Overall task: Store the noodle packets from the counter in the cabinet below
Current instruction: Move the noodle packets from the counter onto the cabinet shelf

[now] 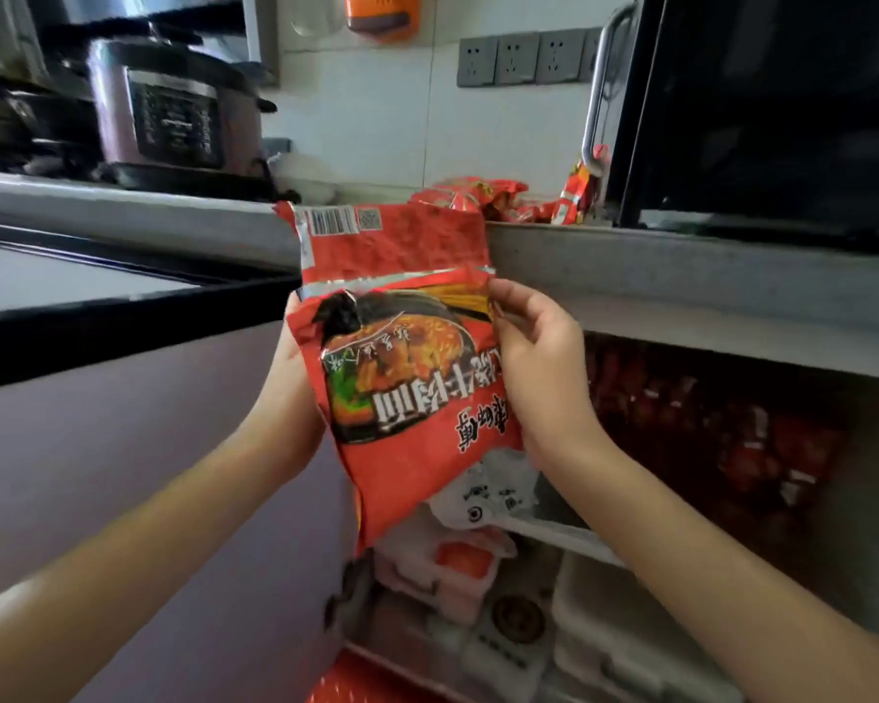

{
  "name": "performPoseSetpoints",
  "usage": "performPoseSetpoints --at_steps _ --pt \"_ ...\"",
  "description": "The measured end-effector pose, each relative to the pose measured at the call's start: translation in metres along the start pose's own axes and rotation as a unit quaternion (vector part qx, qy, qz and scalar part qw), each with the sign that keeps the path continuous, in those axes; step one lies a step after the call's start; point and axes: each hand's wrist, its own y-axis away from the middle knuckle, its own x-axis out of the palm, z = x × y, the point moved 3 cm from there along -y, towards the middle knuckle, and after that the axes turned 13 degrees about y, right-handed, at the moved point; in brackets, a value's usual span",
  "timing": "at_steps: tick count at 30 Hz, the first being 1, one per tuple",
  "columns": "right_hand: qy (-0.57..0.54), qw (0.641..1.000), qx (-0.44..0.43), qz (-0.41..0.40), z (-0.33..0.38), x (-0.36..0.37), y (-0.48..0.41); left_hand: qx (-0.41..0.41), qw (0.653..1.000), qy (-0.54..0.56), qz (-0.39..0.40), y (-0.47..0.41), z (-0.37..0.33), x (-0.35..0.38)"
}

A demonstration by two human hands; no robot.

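Two red noodle packets (402,347) overlap in front of me, below the counter edge, the upper one showing a barcode. My left hand (295,393) grips their left side from behind, mostly hidden by the packets. My right hand (539,367) pinches the right edge. More red noodle packets (488,197) lie on the counter (681,266) beside the microwave. Inside the open cabinet (706,438) below, a shelf holds several red packets.
A black microwave (762,109) stands on the counter at right. A pressure cooker (173,114) sits at the back left. The open cabinet door (123,449) is at my left. White bags and plastic boxes (478,565) fill the lower cabinet shelf.
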Motion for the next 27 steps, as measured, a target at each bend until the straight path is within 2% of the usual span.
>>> performPoseSetpoints --at_steps 3,5,9,13,15,18,20,25,27 --pt "-0.010 0.999 0.009 -0.048 -0.029 -0.021 0.015 -0.024 0.998 -0.050 0.025 0.019 0.023 0.001" --pt "-0.008 0.996 0.033 -0.082 -0.052 -0.038 0.019 -0.050 0.997 -0.043 0.031 0.029 0.044 0.001" --pt "-0.081 0.975 0.158 -0.131 -0.097 -0.063 0.024 -0.109 0.993 -0.032 0.029 0.040 0.082 0.013" --pt "-0.058 0.958 0.251 -0.125 -0.136 -0.081 0.025 -0.195 0.980 -0.023 0.029 0.051 0.128 0.029" --pt "-0.049 0.950 0.287 -0.117 -0.152 -0.086 0.028 -0.229 0.971 -0.015 0.066 0.059 0.146 0.040" --pt "-0.029 0.940 0.316 -0.123 -0.174 -0.099 0.034 -0.218 0.966 -0.033 0.138 0.067 0.172 0.054" --pt "-0.017 0.936 0.326 -0.132 -0.185 -0.106 0.038 -0.200 0.965 -0.074 0.154 0.070 0.184 0.058" --pt "-0.005 0.932 0.327 -0.159 -0.199 -0.120 0.040 -0.205 0.960 -0.127 0.145 0.060 0.211 0.065" --pt "-0.012 0.939 0.296 -0.176 -0.203 -0.127 0.035 -0.186 0.964 -0.125 0.146 0.050 0.220 0.074"
